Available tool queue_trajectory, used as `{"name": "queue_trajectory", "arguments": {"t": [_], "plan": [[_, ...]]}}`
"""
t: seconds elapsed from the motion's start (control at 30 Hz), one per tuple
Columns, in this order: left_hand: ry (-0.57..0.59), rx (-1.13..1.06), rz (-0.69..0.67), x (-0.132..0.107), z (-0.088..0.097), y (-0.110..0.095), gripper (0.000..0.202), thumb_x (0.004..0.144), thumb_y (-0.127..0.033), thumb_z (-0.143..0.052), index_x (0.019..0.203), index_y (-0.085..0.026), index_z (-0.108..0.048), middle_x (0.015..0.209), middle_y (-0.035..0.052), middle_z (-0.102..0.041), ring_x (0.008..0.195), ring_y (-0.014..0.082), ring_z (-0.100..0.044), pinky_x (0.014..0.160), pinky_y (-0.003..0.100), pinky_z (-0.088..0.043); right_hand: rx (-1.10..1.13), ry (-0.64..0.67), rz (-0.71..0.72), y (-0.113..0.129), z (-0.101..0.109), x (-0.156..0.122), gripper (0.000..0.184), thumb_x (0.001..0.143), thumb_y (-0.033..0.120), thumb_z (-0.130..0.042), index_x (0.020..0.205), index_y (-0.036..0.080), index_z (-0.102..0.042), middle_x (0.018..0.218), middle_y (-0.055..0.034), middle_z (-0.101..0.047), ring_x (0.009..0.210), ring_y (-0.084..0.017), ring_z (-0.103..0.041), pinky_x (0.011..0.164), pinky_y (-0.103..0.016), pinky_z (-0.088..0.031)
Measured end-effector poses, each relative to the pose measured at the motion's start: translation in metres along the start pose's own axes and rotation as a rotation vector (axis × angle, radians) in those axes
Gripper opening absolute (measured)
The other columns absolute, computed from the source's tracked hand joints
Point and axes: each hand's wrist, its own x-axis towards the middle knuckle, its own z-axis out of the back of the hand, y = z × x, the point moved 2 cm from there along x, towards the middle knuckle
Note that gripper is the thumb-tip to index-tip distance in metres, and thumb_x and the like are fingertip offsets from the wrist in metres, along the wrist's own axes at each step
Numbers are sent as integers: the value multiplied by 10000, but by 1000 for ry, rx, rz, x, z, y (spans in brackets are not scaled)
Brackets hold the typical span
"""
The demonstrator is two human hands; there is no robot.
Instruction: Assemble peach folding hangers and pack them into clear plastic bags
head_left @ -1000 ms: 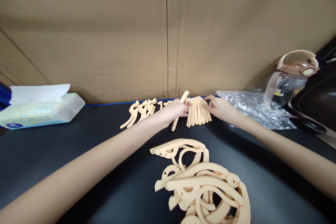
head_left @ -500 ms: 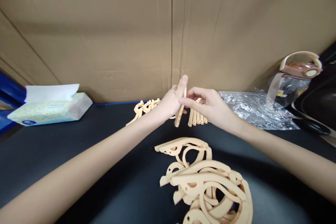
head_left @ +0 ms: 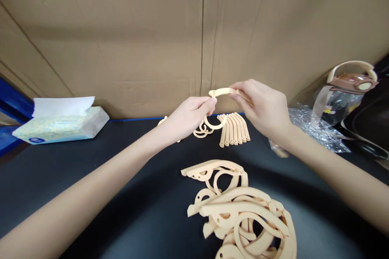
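Observation:
My left hand (head_left: 196,115) is closed, pinching a cream plastic hanger hook (head_left: 216,128) whose round loop hangs below the fingertips. My right hand (head_left: 259,105) is closed on a slim curved hanger arm (head_left: 224,91) of the same colour. Its far end meets the top of the hook at my left fingertips; whether the two are joined I cannot tell. Below, a row of several hanger arms (head_left: 234,129) lies side by side. Loose hooks (head_left: 203,132) lie left of that row, partly behind my left hand.
A pile of folded cream hangers (head_left: 243,210) lies close in front of me on the black table (head_left: 127,214). A tissue pack (head_left: 63,125) is at the left. Clear plastic wrap (head_left: 319,127) and a water bottle (head_left: 343,97) stand at the right. A cardboard wall (head_left: 136,48) rises behind.
My right hand has risen and moved right, and the hanger arm has turned from upright to nearly level. The hook's loop and the whole row of arms now show.

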Motion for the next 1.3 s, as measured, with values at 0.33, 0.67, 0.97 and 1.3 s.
{"name": "queue_trajectory", "arguments": {"t": [0.33, 0.67, 0.97, 1.3], "plan": [[28, 240, 157, -7, -34, 17, 327, 1020, -381, -664, 1262, -163, -649, 1239, 95, -685, 1047, 241, -700, 902, 453, -607, 346, 371, -333, -19, -13, 7, 311, 1036, 289, -480, 749, 208, -571, 504, 52, -422, 407, -98, -334, 450, -260, -263], [-11, 184, 430, 8, -20, 54, 372, 1011, -367, -676, 1327, -177, -621, 1340, 112, -642, 1136, 271, -673, 950, 489, -592, 839, 108, -643, -23, -13, 11, 90, 928, 154, -473, 944, 208, -544, 674, 21, -564, 475, -102, -465, 415, -226, -346], [311, -520, 403, 0, 1, 10, 464, 1131, -389, -382, 950, -143, -731, 913, 74, -746, 862, 166, -732, 819, 310, -602, 876, -294, -475, -34, -15, 6, 352, 856, 150, -571, 963, 311, -277, 1006, 1, -708, 930, -188, -734, 813, -374, -611], [33, -541, 451, -3, -4, 15, 308, 1032, -400, -642, 1223, -158, -650, 1131, 75, -697, 898, 191, -703, 769, 366, -621, -433, 180, 286, 2, -8, -8, 259, 1052, 266, -467, 981, 186, -704, 813, -104, -761, 768, -248, -673, 618, -351, -390]]}}
